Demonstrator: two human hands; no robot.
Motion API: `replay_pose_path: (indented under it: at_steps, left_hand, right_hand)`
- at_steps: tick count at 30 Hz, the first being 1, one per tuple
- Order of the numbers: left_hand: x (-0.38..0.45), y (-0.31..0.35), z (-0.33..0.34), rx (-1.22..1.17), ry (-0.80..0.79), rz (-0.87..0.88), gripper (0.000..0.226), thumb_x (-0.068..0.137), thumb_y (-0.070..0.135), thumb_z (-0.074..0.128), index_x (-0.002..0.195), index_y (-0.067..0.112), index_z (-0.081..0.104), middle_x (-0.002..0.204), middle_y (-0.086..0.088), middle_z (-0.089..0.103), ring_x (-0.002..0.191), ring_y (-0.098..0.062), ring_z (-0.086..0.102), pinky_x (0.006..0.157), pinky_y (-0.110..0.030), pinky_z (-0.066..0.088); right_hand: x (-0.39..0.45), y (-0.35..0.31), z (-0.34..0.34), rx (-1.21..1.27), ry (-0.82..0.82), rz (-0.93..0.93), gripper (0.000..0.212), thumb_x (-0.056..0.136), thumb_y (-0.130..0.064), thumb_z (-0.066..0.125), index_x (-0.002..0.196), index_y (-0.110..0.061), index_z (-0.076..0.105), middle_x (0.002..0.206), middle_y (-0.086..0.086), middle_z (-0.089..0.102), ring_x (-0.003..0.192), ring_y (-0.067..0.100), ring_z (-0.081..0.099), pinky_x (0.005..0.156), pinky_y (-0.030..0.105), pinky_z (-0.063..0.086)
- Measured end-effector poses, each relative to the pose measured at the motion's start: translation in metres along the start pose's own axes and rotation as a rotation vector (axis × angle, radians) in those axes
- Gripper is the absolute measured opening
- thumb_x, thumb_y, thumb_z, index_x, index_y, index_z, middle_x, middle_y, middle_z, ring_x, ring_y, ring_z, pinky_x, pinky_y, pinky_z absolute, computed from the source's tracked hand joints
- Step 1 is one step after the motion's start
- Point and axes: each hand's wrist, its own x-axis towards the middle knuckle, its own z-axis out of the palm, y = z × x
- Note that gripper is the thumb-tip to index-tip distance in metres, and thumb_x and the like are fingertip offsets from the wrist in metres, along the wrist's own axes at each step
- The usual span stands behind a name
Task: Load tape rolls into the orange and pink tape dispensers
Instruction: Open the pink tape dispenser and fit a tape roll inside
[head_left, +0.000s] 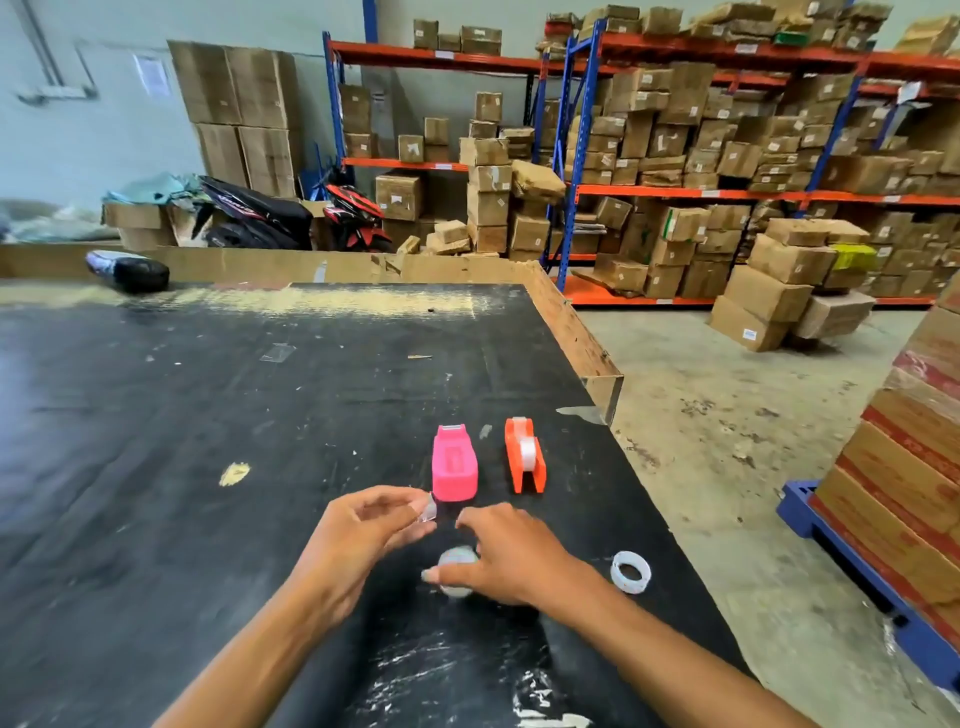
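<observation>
On the black table (208, 395) the pink tape dispenser (454, 463) lies flat, closed side up. To its right the orange tape dispenser (524, 456) stands upright with a clear tape roll seated in it. My left hand (363, 530) pinches the free end of a clear tape strip (429, 508) just below the pink dispenser. My right hand (506, 553) grips a clear tape roll (457, 564) close above the table. A second clear roll (630, 572) lies loose on the table to the right.
The table's right edge runs close beside the loose roll, with concrete floor beyond. A black wrapped bundle (129, 270) lies at the table's far left. Stacked boxes on a blue pallet (852, 566) stand at the right; shelving full of cartons fills the background.
</observation>
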Motion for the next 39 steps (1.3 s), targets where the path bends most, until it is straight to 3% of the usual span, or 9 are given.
replay_pose_path:
  at_steps: [3,7,9,11,18,25,29,33,39]
  left_hand:
    - [-0.01,-0.002,-0.005,0.011,0.066,0.017,0.008,0.081,0.001,0.068,0.087,0.001,0.075,0.084,-0.014,0.079,0.075,-0.022,0.077,0.061,-0.015,0.058]
    - [-0.017,-0.004,-0.005,0.056,0.144,0.048,0.012,0.081,0.004,0.07,0.091,0.002,0.074,0.088,-0.018,0.078,0.07,-0.018,0.075,0.06,-0.016,0.058]
    - [-0.02,-0.007,-0.001,0.035,0.167,0.074,0.013,0.079,0.002,0.07,0.091,-0.001,0.074,0.09,-0.021,0.077,0.072,-0.019,0.074,0.065,-0.018,0.061]
    - [-0.023,-0.009,0.007,0.031,0.157,0.101,0.015,0.079,0.001,0.07,0.092,-0.005,0.073,0.091,-0.025,0.075,0.075,-0.022,0.072,0.071,-0.02,0.061]
    - [-0.029,-0.01,0.038,0.083,0.095,0.234,0.029,0.064,0.018,0.076,0.089,0.004,0.078,0.087,-0.013,0.079,0.084,-0.024,0.074,0.077,-0.023,0.061]
    - [-0.029,-0.004,0.047,0.233,-0.034,0.29,0.021,0.072,0.021,0.074,0.092,0.014,0.08,0.091,-0.005,0.08,0.092,-0.02,0.075,0.082,-0.021,0.058]
    - [-0.031,-0.002,0.048,0.253,-0.04,0.298,0.022,0.074,0.02,0.072,0.094,0.013,0.079,0.093,-0.003,0.08,0.094,-0.019,0.074,0.081,-0.02,0.057]
    - [-0.03,-0.003,0.051,0.261,-0.01,0.249,0.02,0.089,0.008,0.06,0.098,0.012,0.078,0.101,-0.004,0.079,0.098,-0.016,0.073,0.091,-0.028,0.055]
    - [-0.03,0.003,0.049,0.151,0.054,0.217,0.03,0.09,0.0,0.051,0.085,0.006,0.08,0.096,-0.007,0.079,0.096,-0.017,0.073,0.085,-0.025,0.057]
  right_hand:
    - [0.009,0.0,0.012,-0.019,-0.006,-0.041,0.051,0.079,-0.051,0.063,0.113,-0.015,0.051,0.113,0.011,0.06,0.104,0.035,0.057,0.075,0.039,0.042]
    - [0.013,0.011,-0.006,0.611,0.034,-0.027,0.053,0.079,-0.027,0.071,0.128,-0.018,0.051,0.087,-0.008,0.059,0.076,0.01,0.058,0.08,0.03,0.052]
    - [0.011,0.018,-0.018,0.878,0.021,-0.077,0.054,0.078,-0.015,0.075,0.126,-0.018,0.051,0.09,-0.005,0.062,0.074,0.005,0.062,0.076,0.019,0.054]
    - [0.008,0.022,-0.025,0.977,-0.016,-0.144,0.057,0.075,-0.011,0.078,0.124,-0.023,0.051,0.095,-0.003,0.066,0.08,0.003,0.067,0.077,0.017,0.055]
    - [-0.01,0.033,-0.03,1.048,0.092,-0.215,0.062,0.069,-0.002,0.081,0.121,-0.025,0.056,0.105,0.006,0.068,0.097,0.011,0.069,0.083,0.022,0.056]
    - [-0.021,0.041,-0.037,0.975,0.168,-0.312,0.052,0.069,-0.006,0.082,0.11,-0.032,0.064,0.103,0.002,0.069,0.1,0.012,0.068,0.088,0.024,0.056]
    - [-0.021,0.041,-0.038,0.909,0.188,-0.344,0.053,0.069,-0.007,0.082,0.114,-0.027,0.062,0.105,0.003,0.07,0.101,0.01,0.067,0.088,0.019,0.055]
    - [-0.013,0.039,-0.035,0.92,0.202,-0.328,0.059,0.069,-0.007,0.083,0.117,-0.029,0.058,0.109,0.003,0.065,0.102,0.014,0.066,0.093,0.029,0.055]
    - [-0.001,0.029,-0.029,0.915,0.248,-0.343,0.056,0.066,-0.009,0.083,0.107,-0.039,0.059,0.099,-0.003,0.062,0.097,0.012,0.067,0.086,0.017,0.054]
